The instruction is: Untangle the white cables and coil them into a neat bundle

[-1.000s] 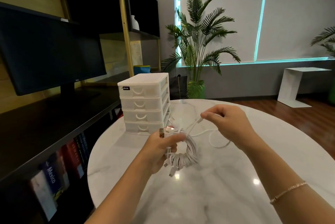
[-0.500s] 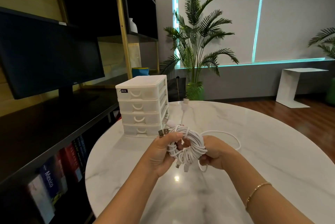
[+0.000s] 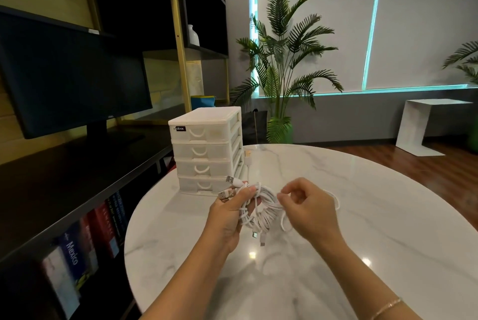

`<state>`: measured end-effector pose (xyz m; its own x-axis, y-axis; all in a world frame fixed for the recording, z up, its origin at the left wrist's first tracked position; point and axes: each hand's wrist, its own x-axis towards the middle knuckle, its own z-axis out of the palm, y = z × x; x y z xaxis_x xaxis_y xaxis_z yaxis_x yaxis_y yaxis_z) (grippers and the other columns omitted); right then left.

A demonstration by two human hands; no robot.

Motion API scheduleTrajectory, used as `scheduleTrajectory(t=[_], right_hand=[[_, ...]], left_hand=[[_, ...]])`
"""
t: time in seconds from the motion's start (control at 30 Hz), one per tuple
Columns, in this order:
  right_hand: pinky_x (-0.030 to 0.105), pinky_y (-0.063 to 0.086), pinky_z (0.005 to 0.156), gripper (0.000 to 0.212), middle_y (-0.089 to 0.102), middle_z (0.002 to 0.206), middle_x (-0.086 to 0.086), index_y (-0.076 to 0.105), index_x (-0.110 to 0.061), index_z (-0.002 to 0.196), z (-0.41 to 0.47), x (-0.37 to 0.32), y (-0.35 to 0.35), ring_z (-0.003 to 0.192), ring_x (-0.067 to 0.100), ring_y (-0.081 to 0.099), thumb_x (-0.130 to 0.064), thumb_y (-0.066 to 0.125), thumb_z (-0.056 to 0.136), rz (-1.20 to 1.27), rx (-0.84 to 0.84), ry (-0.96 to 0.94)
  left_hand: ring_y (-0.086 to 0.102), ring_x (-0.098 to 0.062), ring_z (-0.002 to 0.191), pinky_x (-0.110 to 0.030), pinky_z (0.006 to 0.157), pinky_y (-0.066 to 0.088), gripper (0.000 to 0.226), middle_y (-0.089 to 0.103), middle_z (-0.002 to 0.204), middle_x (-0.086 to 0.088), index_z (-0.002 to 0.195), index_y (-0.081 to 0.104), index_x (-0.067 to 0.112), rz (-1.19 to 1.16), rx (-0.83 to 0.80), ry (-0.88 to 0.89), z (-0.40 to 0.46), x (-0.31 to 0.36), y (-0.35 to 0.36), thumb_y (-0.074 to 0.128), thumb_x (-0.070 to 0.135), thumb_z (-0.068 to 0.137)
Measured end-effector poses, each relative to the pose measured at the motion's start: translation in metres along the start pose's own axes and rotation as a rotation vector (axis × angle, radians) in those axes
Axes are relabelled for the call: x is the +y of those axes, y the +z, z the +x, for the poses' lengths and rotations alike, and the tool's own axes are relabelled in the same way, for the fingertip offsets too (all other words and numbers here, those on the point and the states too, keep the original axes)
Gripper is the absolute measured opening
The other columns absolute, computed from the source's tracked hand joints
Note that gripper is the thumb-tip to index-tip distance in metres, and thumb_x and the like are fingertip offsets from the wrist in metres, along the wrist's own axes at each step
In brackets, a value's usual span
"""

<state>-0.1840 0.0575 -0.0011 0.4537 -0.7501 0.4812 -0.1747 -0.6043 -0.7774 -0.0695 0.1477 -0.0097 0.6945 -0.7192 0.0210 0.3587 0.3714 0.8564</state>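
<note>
A coil of white cables (image 3: 263,209) hangs above the round marble table (image 3: 362,211). My left hand (image 3: 229,216) grips the coil's left side, thumb over the strands, with USB plugs (image 3: 227,193) sticking out above my fingers and two small connectors (image 3: 258,238) dangling below. My right hand (image 3: 307,212) sits at the coil's right side, fingers curled and pinching a loose strand. A free loop (image 3: 336,200) of that cable trails behind my right hand over the table. One more plug (image 3: 247,155) rises behind the coil.
A white four-drawer plastic organiser (image 3: 207,149) stands on the table's far left, just behind the coil. A dark shelf with a monitor (image 3: 72,81) and books runs along the left. A palm plant (image 3: 282,61) and white side table (image 3: 424,125) stand beyond.
My right hand came down from above the coil, went under its right side, and now has lifted to the coil's right edge with a strand. The loose cable loop has shrunk.
</note>
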Motion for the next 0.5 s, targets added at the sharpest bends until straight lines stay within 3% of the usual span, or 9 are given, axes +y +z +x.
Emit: scheduleTrajectory(t=[0.07, 0.17, 0.27, 0.33, 0.4, 0.5], right_hand=[[0.023, 0.041, 0.062, 0.009, 0.055, 0.069, -0.012, 0.063, -0.028, 0.075, -0.012, -0.011, 0.006, 0.067, 0.008, 0.052, -0.034, 0.068, 0.078, -0.158, -0.102, -0.073], [0.027, 0.041, 0.067, 0.022, 0.052, 0.09, -0.006, 0.068, -0.031, 0.096, -0.02, -0.013, 0.016, 0.085, 0.015, 0.056, -0.046, 0.054, 0.088, -0.399, -0.138, 0.01], [0.026, 0.039, 0.061, 0.027, 0.054, 0.083, 0.0, 0.072, -0.024, 0.083, -0.018, -0.015, 0.02, 0.073, 0.016, 0.053, -0.04, 0.051, 0.089, -0.378, -0.136, 0.026], [0.027, 0.039, 0.057, 0.028, 0.06, 0.07, 0.001, 0.07, -0.012, 0.07, -0.014, -0.011, 0.02, 0.064, 0.016, 0.052, -0.032, 0.056, 0.083, -0.228, -0.194, 0.094], [0.028, 0.037, 0.057, 0.024, 0.057, 0.064, 0.002, 0.065, -0.003, 0.066, -0.009, -0.008, 0.011, 0.06, 0.015, 0.048, -0.025, 0.061, 0.074, 0.116, -0.252, 0.3], [0.033, 0.046, 0.073, 0.023, 0.064, 0.075, 0.008, 0.068, -0.003, 0.065, -0.006, 0.001, -0.006, 0.074, 0.019, 0.055, -0.022, 0.064, 0.052, 0.469, -0.404, 0.455]], left_hand=[[0.068, -0.016, 0.06, -0.023, 0.052, 0.054, 0.01, 0.071, 0.07, -0.008, 0.086, 0.066, 0.005, -0.037, -0.017, -0.005, 0.002, -0.004, 0.003, 0.068, 0.0, 0.077], [0.068, -0.017, 0.061, -0.023, 0.052, 0.054, 0.02, 0.07, 0.072, -0.009, 0.087, 0.064, 0.004, -0.083, -0.082, -0.022, 0.001, -0.01, 0.01, 0.07, 0.004, 0.068], [0.069, -0.017, 0.063, -0.023, 0.054, 0.054, 0.032, 0.07, 0.073, -0.009, 0.094, 0.062, 0.003, -0.097, -0.111, -0.021, 0.0, -0.012, 0.009, 0.07, 0.005, 0.063], [0.069, -0.019, 0.066, -0.025, 0.055, 0.054, 0.032, 0.07, 0.074, -0.009, 0.092, 0.063, 0.003, 0.001, -0.119, 0.019, 0.0, -0.013, 0.004, 0.071, 0.005, 0.061], [0.068, -0.023, 0.077, -0.03, 0.065, 0.054, 0.039, 0.07, 0.082, -0.012, 0.092, 0.065, 0.005, 0.131, -0.115, 0.079, 0.002, -0.01, -0.003, 0.079, 0.004, 0.056], [0.065, -0.028, 0.091, -0.042, 0.087, 0.049, 0.058, 0.069, 0.091, -0.013, 0.101, 0.065, 0.004, 0.203, -0.053, 0.158, 0.006, -0.001, -0.013, 0.084, 0.015, 0.047]])
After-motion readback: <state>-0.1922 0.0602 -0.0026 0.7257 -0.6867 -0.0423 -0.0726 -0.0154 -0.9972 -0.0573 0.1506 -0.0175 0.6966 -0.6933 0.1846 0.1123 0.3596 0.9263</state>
